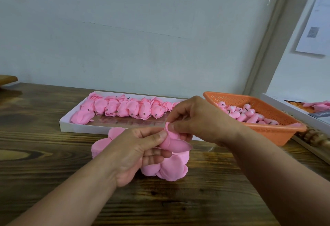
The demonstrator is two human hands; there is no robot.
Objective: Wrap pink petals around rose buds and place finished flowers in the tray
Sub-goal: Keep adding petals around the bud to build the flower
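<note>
Both hands meet over the wooden table, working one pink petal piece [175, 144]. My left hand [137, 151] grips it from the left, thumb on top and fingers curled beneath. My right hand [192, 119] pinches its upper edge between thumb and forefinger. Whether a bud sits inside the petals is hidden by my fingers. Stacks of loose pink petals [172, 169] lie on the table under my hands. Behind them, a white tray [62, 125] holds a row of finished pink flowers [125, 109]. An orange basket [278, 128] at the right holds several pink rose buds [246, 114].
A pale wall runs close behind the tray. At the far right a white box [292, 110] holds more pink and orange pieces, with a wooden beaded object [314, 137] in front of it. A wooden item [7, 79] juts in at the far left.
</note>
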